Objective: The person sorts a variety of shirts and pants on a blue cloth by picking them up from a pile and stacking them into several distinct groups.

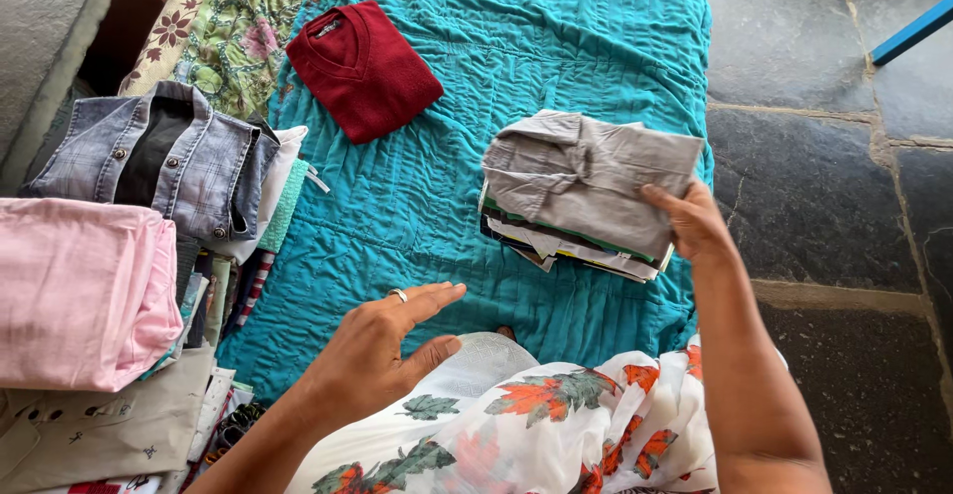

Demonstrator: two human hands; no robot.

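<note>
Head view, single frame, looking down on a teal quilted spread (417,216) laid over a dark stone floor (824,156).

Item 1. Right hand (695,224), at about 3 o'clock of the spread. Fingers clenched on the near right corner of a folded grey shirt (586,176), thumb on top. The shirt lies on top of a stack of folded clothes (566,248), its left part touching the stack, the gripped corner seemingly a little raised.

Item 2. Left hand (382,350), at 6 o'clock, just above the person's lap. Fingers released and spread flat, palm down, grasping nothing; a ring shows on one finger. It hovers near the bare spread, well apart from the stack.

Item 3. Folded dark red sweater (362,69), at 12 o'clock, alone on the spread.

Item 4. At 9 o'clock, beside the spread: denim jacket (164,156), folded pink cloth (84,290), beige garment (99,429) below it, floral printed fabric (233,27) beyond.

Item 5. White floral dress (536,424) over the person's knees, at 6 o'clock.

Handling note, as a judgement: the grey shirt would sit best if its edges are squared with the stack beneath and its folds pressed flat before the corner is let go; the free left hand could steady the stack's near edge so the lower layers, already splayed at the front, do not slide.
</note>
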